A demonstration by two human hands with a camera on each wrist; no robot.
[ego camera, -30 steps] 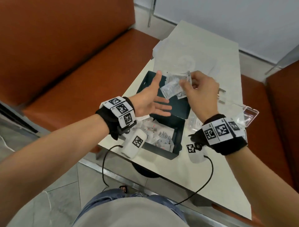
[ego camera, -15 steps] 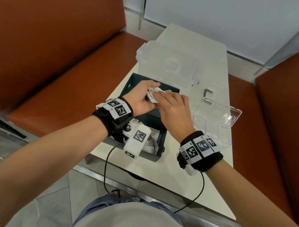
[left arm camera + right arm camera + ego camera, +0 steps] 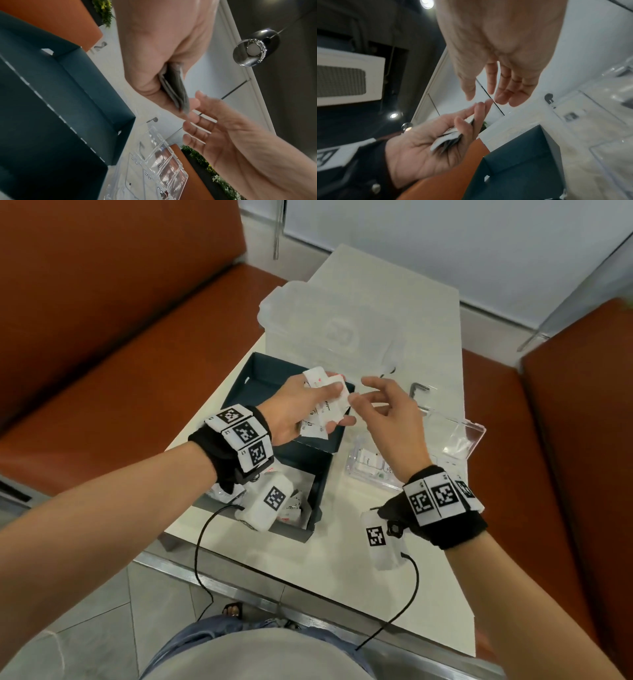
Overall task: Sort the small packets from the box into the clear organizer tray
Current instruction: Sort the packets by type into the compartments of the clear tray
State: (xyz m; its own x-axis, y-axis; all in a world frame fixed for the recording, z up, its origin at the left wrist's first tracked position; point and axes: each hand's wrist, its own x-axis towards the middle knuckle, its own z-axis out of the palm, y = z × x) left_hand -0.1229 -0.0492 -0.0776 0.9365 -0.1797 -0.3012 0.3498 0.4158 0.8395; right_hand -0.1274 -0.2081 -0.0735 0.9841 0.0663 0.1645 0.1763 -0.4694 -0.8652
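Left hand [image 3: 291, 409] grips a fanned stack of small white printed packets [image 3: 327, 402] above the dark box [image 3: 310, 455]; right hand [image 3: 390, 412] empty, fingers relaxed.

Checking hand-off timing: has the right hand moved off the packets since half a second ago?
Yes. The right hand has drawn back toward the clear organizer tray, leaving the packets in the left hand over the box.

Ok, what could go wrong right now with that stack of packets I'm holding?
The left hand pinches several fanned packets above the dark box; pulling one out with the right hand could spill the rest back in. The clear organizer tray sits near the table edge, so a nudge might push it off.
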